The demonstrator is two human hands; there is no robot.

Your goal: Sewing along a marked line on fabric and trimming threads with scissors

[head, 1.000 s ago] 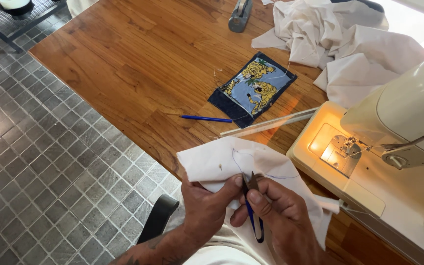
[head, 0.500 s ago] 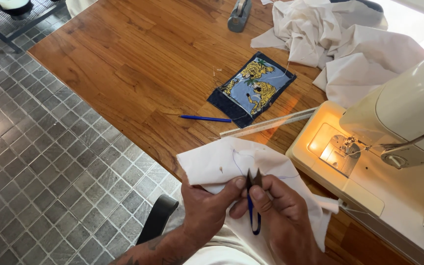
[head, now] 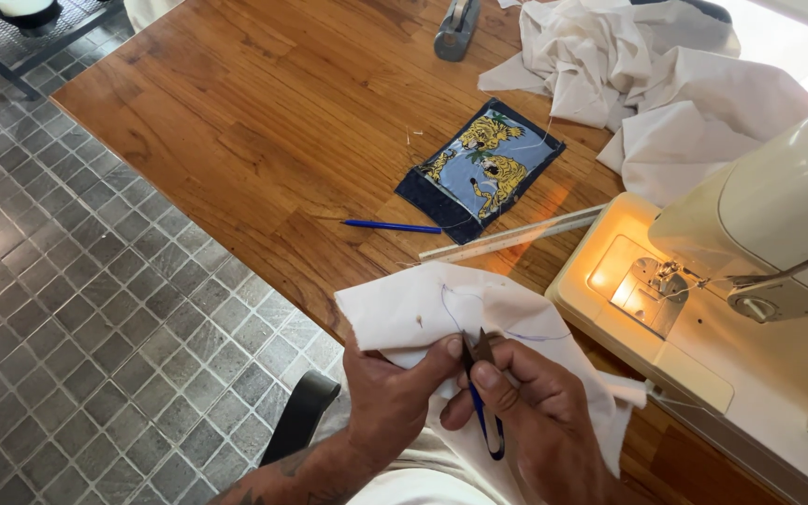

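The small blue-handled snips (head: 481, 388) have been raised slightly toward the drawn blue line since the earlier frame, pinched in the right hand (head: 526, 425) while the left hand (head: 395, 397) grips the white cloth (head: 451, 318) at the table edge (head: 310, 299), which is best kept taut so only thread is caught.

Cream-white cloth (head: 479, 318) is showing a thin blue line curving across it, plus one tiny tan speck. The snips (head: 482, 393) are showing dark blades and a blue handle loop. The tabletop (head: 264, 122) is glowing warm reddish-brown, its wood grain running in streaks. The patch (head: 481, 170) is showing pale blue, patterned with yellow tigers and bordered in navy. The pen (head: 390, 225) is looking solid blue, and the ruler (head: 516, 236) pale and off-white. The sewing machine (head: 750, 281) is showing cream, its lamp casting amber-yellow over its bed. The heaped fabric (head: 647, 84) is reading off-white. The floor (head: 77, 309) is showing grey square tiles in a grid.
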